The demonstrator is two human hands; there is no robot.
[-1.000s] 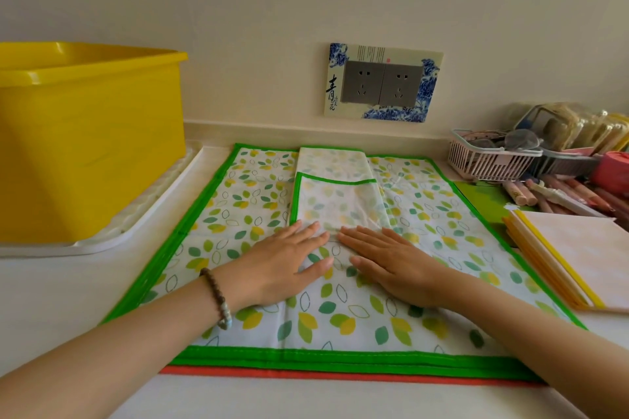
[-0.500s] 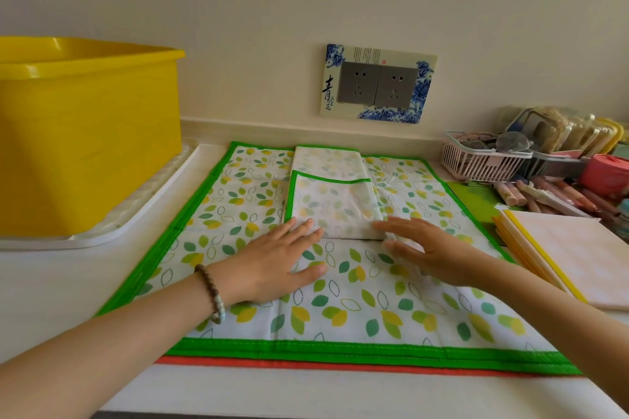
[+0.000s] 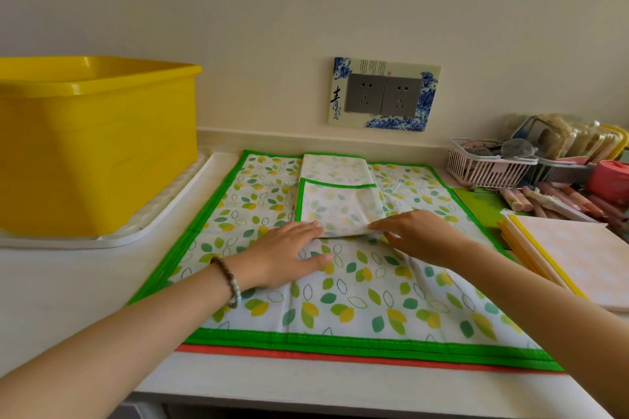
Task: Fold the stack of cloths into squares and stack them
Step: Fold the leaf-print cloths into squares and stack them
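Left hand (image 3: 282, 258) flat, released, pressing leaf-print cloth (image 3: 357, 303), right hand (image 3: 418, 236) pinching near corner of folded cloth (image 3: 340, 207), yellow tub (image 3: 95, 153) well left of both hands

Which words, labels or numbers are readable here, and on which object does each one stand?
"青": large brush character, left side of the socket plate.
Smaller characters below it, fine columns above the sockets, red seal: too small to read.
Nothing else carries readable text.
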